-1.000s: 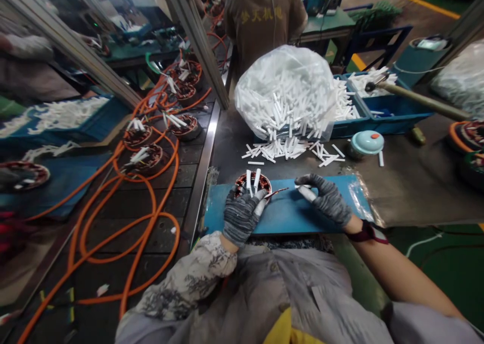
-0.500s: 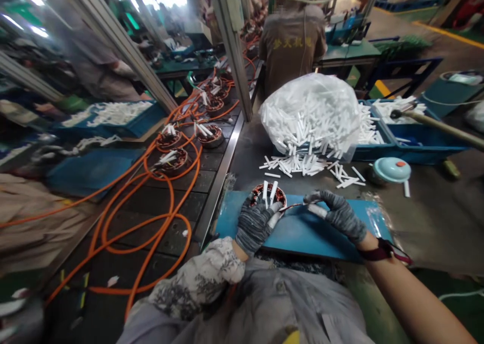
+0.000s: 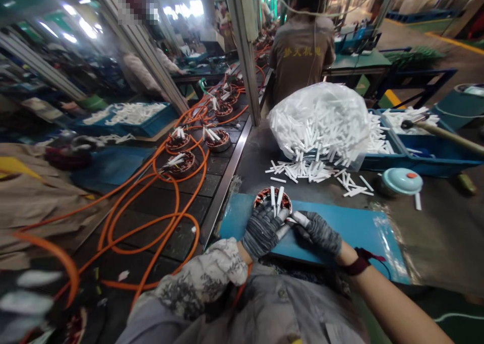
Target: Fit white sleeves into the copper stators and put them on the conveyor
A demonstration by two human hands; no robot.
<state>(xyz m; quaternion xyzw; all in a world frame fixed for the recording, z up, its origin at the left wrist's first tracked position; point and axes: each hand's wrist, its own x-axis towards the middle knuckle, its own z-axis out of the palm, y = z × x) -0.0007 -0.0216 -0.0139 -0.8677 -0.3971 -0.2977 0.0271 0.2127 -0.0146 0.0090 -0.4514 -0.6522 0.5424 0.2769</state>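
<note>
A round motor stator (image 3: pixel 260 196) with copper windings rests on the blue mat (image 3: pixel 340 222), and two white sleeves (image 3: pixel 279 196) stand up out of it. My left hand (image 3: pixel 262 229), in a grey striped glove with white fingertips, is closed around the stator's near side. Close by on the right, my right hand (image 3: pixel 316 231) wears the same kind of glove and pinches the stator's lead wire at its near right edge. Its fingertips almost meet those of my left hand, and most of the wire is hidden between them.
Loose white sleeves (image 3: pixel 302 170) lie behind the mat, before a clear bag (image 3: pixel 321 117) full of them. Blue bins (image 3: pixel 434 150) and a light-blue lidded bowl (image 3: pixel 401 181) stand right. Along the left line, several stators (image 3: pixel 180 163) sit among orange hoses (image 3: pixel 177 197). A co-worker (image 3: pixel 302 51) sits ahead.
My right hand has moved left along the wire, from out over the mat to the stator's edge. My left hand stays on the stator. The whole view has shifted slightly.
</note>
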